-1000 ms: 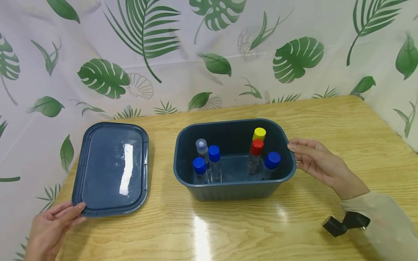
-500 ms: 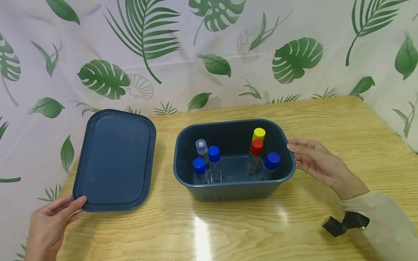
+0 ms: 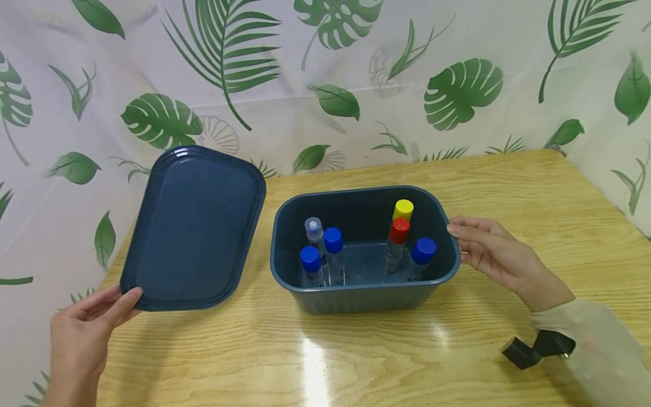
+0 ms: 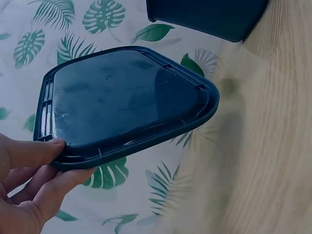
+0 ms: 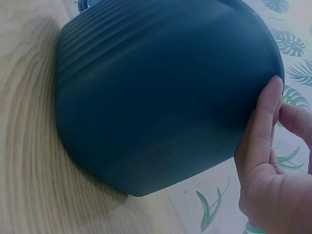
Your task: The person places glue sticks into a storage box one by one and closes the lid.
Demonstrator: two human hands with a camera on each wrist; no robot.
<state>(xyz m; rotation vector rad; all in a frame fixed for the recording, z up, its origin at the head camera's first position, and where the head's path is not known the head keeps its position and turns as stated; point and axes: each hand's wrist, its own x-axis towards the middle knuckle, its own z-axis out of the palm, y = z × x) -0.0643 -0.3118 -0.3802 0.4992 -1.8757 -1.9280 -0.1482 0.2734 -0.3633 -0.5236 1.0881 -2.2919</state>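
My left hand (image 3: 83, 333) pinches the near left corner of a dark blue lid (image 3: 193, 226), thumb on top and fingers beneath. The lid is tilted with its far edge raised; the left wrist view shows its grooved rim (image 4: 141, 141) and the table lower down. A dark blue bin (image 3: 356, 299) stands open-topped on the table to its right. Inside are several clear tubes, with blue caps (image 3: 333, 239), a red cap (image 3: 400, 230), a yellow cap (image 3: 404, 208) and one pale cap (image 3: 313, 226). My right hand (image 3: 500, 260) grips the bin's right end at the rim.
The wood-grain table (image 3: 386, 362) runs under everything. A white curtain with green leaf prints (image 3: 285, 90) rises behind and at both sides. A black device (image 3: 539, 347) is strapped at the right sleeve.
My left hand has lifted the lid's far edge, tilted it up and moved it slightly up and right toward the bin. My right hand and the bin have stayed put.
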